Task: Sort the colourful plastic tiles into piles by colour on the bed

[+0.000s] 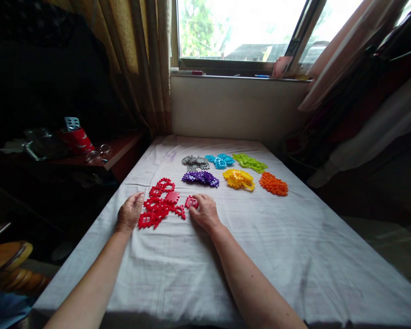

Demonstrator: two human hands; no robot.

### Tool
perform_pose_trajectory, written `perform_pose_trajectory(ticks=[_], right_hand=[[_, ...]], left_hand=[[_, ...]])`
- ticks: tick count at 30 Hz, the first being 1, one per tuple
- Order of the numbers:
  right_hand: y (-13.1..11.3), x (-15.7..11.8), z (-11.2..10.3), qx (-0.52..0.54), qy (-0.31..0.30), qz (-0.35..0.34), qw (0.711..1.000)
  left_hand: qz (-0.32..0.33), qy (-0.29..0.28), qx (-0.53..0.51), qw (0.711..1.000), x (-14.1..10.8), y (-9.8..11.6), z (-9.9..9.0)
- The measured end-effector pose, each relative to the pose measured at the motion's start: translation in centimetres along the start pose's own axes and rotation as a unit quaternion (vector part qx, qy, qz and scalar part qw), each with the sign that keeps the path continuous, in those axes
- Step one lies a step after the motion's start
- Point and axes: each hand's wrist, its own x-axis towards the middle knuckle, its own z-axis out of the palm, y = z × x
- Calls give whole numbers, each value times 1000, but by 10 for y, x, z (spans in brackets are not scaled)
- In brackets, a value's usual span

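Flat red plastic building pieces (157, 206) with toothed edges lie in a loose pile on the cloth, several of them with window-like cutouts. To the right of the pile, one red window piece (191, 202) is pinched between the thumb and fingers of my right hand (205, 211), close to the tabletop. My left hand (130, 211) rests upright on its edge along the pile's left side. Its fingers are held together and stretched forward, and I see nothing in them.
Behind the red pile sit heaps of purple (200, 178), grey (195, 162), blue (220, 161), yellow (239, 179), green (249, 162) and orange (274, 183) pieces. A pale cloth (260, 256) covers the table. On a side shelf at left stand a red cup (77, 140) and glasses (98, 153).
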Motion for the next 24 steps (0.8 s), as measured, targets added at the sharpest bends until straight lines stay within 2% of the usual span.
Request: perform_pose_trajectory(ticks=[5, 11, 13, 16, 19, 21, 24], right_hand=[[13, -9, -28, -50, 10, 37, 998], [50, -27, -55, -119, 53, 87, 988], [62, -32, -60, -141, 60, 103, 983], [74, -35, -65, -161, 64, 128, 977], [68, -35, -64, -163, 84, 129, 975], [51, -33, -59, -148, 80, 90, 982], [13, -27, -44, -104, 9, -8, 994]], left_hand=[[0, -7, -8, 1000, -1, 3, -2], [4, -2, -9, 1000, -2, 1, -1], [10, -8, 8, 1000, -2, -1, -1], [41, -46, 84, 995, 3, 2, 0], [71, -91, 149, 982, 19, 12, 10], [81, -115, 166, 976, 34, 22, 22], [89, -161, 194, 964, 53, 38, 43]])
